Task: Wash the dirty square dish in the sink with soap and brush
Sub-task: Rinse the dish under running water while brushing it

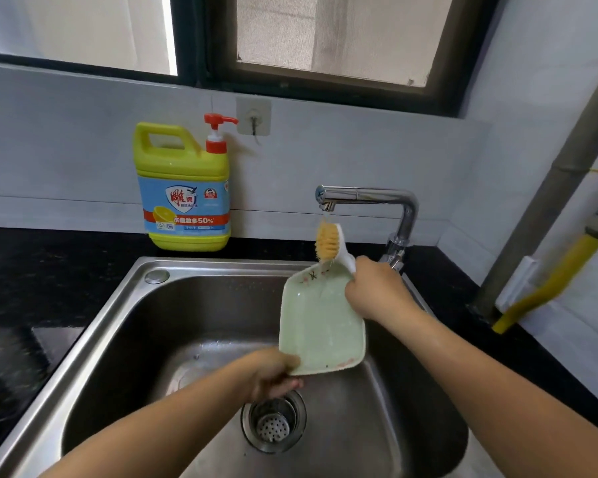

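Observation:
A pale green square dish (320, 322) with small flower marks is held tilted over the steel sink (118, 305). My left hand (273, 372) grips its near lower corner. My right hand (377, 291) holds the white handle of a brush (328, 241) at the dish's far edge. The brush's yellow bristles point up, right under the faucet spout (325, 198), where a thin stream of water falls on them. A yellow dish soap bottle (185, 188) with a red pump stands on the counter behind the sink, to the left.
The drain strainer (273, 420) sits in the sink bottom below my left hand. Black countertop (32, 270) surrounds the sink. A grey pipe (560, 174) and yellow hose (553, 281) run along the right wall. A wall hook (253, 117) hangs under the window.

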Motion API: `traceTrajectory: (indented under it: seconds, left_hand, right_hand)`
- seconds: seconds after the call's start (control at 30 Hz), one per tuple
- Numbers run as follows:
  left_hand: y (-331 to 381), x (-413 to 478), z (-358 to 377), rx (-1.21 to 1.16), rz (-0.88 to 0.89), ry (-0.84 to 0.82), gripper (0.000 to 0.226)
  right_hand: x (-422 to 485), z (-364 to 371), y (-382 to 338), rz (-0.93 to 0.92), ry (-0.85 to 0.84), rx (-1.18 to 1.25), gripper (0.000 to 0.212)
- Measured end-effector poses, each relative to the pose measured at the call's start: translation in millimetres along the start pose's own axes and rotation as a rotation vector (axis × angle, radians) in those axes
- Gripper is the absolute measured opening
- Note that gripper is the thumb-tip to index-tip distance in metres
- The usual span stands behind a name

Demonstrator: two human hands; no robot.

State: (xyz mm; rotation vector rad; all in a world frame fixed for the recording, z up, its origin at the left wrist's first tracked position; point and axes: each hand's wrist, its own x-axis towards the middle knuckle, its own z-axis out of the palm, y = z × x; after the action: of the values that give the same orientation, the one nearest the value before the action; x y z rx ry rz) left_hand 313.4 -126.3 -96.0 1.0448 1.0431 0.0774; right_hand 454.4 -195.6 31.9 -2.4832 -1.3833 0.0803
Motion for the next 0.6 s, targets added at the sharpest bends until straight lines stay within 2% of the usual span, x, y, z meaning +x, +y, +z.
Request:
traceTrajectory:
  seconds: [0.17, 0.3, 0.4, 0.53, 0.6]
  left_hand:
    - [-1, -10, -23, 0.268, -0.109, -0.071, 0.017]
    - [5, -15, -36, 0.522, -0.026, 0.046, 0.016]
    - [8, -20, -31, 0.655, 0.082, 0.143, 0.018]
    - [10, -17, -25, 0.815, 0.221, 0.256, 0.046]
    - [9, -14, -26, 0.813, 0.223, 0.267, 0.059]
  right_hand:
    - [5, 11, 6, 0.112, -0.178, -0.022, 0.024]
    - [4, 22, 10, 0.127, -0.173, 0.055, 0.028]
    - [-5, 25, 6, 0.024, -0.055, 0.018, 0.029]
    - [-19, 29, 6, -0.229, 0.114, -0.193, 0.038]
    - [-24, 32, 9, -0.366, 0.198, -0.336, 0.053]
